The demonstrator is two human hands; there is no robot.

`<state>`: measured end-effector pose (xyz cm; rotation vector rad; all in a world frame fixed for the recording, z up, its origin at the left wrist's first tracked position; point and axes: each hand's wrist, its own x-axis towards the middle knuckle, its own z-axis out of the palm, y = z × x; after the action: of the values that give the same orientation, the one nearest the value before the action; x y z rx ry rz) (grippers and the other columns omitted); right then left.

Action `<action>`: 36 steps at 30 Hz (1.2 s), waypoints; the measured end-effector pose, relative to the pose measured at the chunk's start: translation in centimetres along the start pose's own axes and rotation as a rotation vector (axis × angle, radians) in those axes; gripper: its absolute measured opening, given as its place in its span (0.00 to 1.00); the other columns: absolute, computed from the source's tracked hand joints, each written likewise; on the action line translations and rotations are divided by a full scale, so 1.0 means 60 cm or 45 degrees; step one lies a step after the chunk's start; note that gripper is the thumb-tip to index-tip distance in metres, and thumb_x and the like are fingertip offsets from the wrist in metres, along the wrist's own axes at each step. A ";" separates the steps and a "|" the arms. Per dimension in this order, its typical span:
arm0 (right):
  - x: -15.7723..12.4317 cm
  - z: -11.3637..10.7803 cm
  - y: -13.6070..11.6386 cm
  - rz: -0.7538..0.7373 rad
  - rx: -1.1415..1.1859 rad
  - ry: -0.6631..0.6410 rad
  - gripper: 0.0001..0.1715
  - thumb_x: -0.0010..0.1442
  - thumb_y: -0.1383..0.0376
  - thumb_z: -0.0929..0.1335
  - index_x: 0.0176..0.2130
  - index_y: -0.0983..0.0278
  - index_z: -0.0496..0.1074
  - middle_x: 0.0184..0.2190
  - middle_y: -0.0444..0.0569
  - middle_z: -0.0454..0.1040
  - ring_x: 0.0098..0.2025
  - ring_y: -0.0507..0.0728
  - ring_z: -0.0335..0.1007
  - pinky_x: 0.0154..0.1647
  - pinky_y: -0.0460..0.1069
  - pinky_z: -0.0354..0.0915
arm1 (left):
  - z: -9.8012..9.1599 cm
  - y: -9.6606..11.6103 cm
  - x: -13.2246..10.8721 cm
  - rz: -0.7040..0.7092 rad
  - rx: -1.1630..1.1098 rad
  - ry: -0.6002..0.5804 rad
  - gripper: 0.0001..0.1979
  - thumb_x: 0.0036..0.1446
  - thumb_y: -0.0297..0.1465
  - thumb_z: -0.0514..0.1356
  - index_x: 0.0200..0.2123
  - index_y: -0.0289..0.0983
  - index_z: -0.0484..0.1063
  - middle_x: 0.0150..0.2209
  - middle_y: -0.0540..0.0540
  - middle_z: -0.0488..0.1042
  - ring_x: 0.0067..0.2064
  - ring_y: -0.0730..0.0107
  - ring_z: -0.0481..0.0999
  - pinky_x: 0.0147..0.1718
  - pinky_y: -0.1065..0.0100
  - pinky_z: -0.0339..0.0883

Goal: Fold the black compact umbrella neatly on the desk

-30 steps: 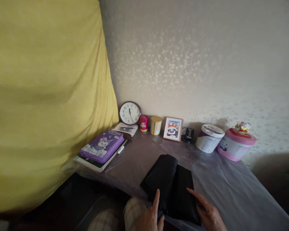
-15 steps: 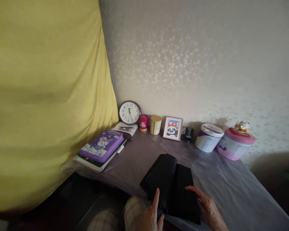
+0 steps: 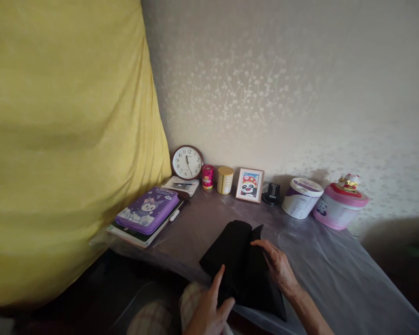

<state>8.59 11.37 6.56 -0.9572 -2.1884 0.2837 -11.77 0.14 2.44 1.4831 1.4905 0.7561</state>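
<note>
A black folded cloth-like item (image 3: 230, 251) lies at the table's near edge, with a raised fold down its right part. My left hand (image 3: 211, 307) is at its lower left, index finger stretched over the black material and thumb apart, touching it. On the right side, my right hand (image 3: 277, 267) grips the raised flap, its fingers bent over the upper edge. The fingertips under the flap are partly hidden.
A purple case (image 3: 148, 209) rests on books at the left. Along the wall stand a clock (image 3: 187, 162), a pink can (image 3: 207, 177), a yellow can (image 3: 225, 180), a panda picture frame (image 3: 250, 185), a black device (image 3: 271, 193) and two tubs (image 3: 302, 199). A yellow curtain (image 3: 66, 139) hangs left.
My right hand has moved up and left, and the right flap of the black item is now lifted and folded inward. My left hand has shifted slightly left.
</note>
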 end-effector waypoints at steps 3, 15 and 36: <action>0.020 0.010 -0.004 -0.038 0.006 0.007 0.15 0.62 0.68 0.56 0.43 0.60 0.68 0.38 0.48 0.74 0.41 0.54 0.71 0.42 0.48 0.67 | -0.005 0.002 0.000 -0.034 -0.050 0.016 0.35 0.53 0.32 0.51 0.63 0.38 0.43 0.60 0.48 0.59 0.61 0.70 0.57 0.56 0.70 0.53; 0.059 0.071 -0.021 -0.141 0.036 -0.001 0.17 0.62 0.71 0.56 0.43 0.60 0.69 0.37 0.50 0.70 0.39 0.54 0.69 0.40 0.48 0.67 | 0.022 -0.013 0.006 -0.062 0.127 -0.055 0.34 0.57 0.31 0.46 0.64 0.34 0.33 0.60 0.43 0.58 0.58 0.71 0.62 0.54 0.71 0.55; 0.065 0.131 -0.016 -0.146 -0.268 -0.143 0.10 0.62 0.67 0.60 0.36 0.62 0.70 0.32 0.48 0.72 0.36 0.54 0.70 0.38 0.48 0.66 | 0.046 0.015 -0.002 -0.126 0.606 0.031 0.34 0.59 0.28 0.44 0.63 0.42 0.26 0.48 0.41 0.71 0.40 0.65 0.74 0.36 0.71 0.62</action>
<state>0.82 14.09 3.43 -0.9433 -2.4024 0.0542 -8.90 -0.34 2.07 1.7298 1.8338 0.3718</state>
